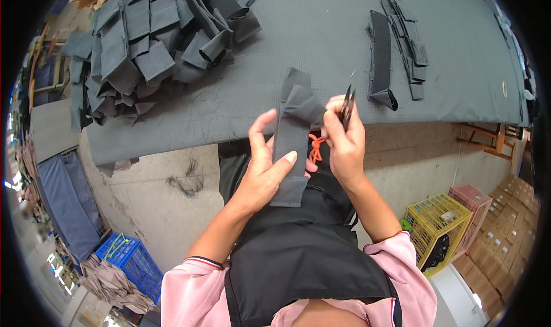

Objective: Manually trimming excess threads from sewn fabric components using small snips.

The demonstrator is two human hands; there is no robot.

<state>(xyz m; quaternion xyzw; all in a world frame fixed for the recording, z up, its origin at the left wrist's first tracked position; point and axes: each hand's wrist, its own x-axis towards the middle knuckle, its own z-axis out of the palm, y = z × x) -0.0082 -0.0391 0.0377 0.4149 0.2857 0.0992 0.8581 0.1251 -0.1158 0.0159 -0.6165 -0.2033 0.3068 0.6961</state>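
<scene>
My left hand (261,172) is closed on a folded dark grey fabric strip (291,137), thumb on its front and fingers behind; its index finger stands away from the cloth. The strip is held upright over my lap, just off the table's near edge. My right hand (347,146) is closed round small black thread snips (348,106), their points directed away from me. Its thumb and fingertips meet at the right edge of the strip's folded flap; whether they pinch cloth or a thread there is too small to tell. An orange knotted cord (315,147) hangs between my hands.
A large heap of grey fabric strips (138,40) lies at the table's far left. Several more strips (404,43) rest at the right on the grey-covered table (298,34). Yellow crate (439,218) and cartons (502,241) stand right; a blue crate (132,264) stands left.
</scene>
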